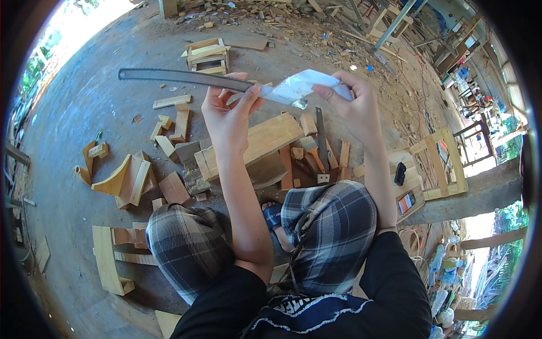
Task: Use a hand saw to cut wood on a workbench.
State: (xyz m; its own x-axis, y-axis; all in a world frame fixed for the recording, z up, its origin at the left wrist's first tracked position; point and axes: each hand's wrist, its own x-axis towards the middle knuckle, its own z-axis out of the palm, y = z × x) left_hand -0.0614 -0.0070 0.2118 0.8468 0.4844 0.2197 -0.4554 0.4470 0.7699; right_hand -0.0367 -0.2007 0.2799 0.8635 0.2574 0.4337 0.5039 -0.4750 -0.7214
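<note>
A long, thin grey saw blade [180, 77] with a toothed edge is held up in front of me, pointing left. My left hand [228, 110] pinches it between thumb and fingers near where it meets a crumpled white wrapper [302, 85]. The wrapper looks like shiny paper or plastic, and it covers or adjoins the blade's right end. At the wrapper's far right end my right hand [353, 104] is closed on it, thumb pressed on its near face. How far the blade reaches inside the wrapper is hidden.
Below my hands lies a thick wooden block [254, 144], beside a handsaw [322, 133] and other tools. Curved and cut wood pieces [127, 178] cover the floor at left. A phone [405, 202] and a wooden frame [443, 164] are at right.
</note>
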